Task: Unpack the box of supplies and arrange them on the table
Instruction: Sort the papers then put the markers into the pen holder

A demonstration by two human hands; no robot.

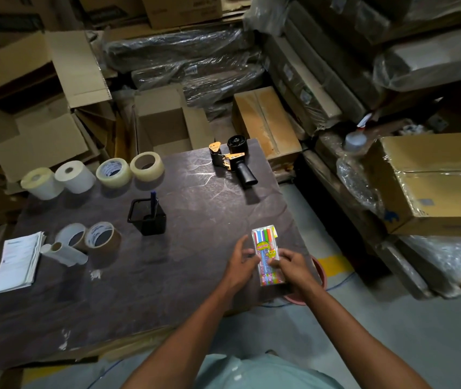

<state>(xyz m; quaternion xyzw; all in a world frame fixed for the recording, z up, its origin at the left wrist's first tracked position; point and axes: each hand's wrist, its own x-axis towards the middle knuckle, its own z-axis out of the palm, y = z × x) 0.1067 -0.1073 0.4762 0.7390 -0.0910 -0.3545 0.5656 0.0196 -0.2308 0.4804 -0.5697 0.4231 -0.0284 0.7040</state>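
A clear pack of coloured markers lies lengthwise near the right edge of the dark table. My right hand pinches the pack's right side near its middle. My left hand touches the pack's left edge with spread fingers. Set out on the table are several tape rolls, two white paper rolls, a black mesh pen holder with a blue pen, a tape dispenser and a stack of papers.
Open cardboard boxes stand behind the table. Wrapped bundles and sealed cartons are stacked to the right. A reddish round rim shows below the table's right edge. Grey floor with a yellow mark lies on the right.
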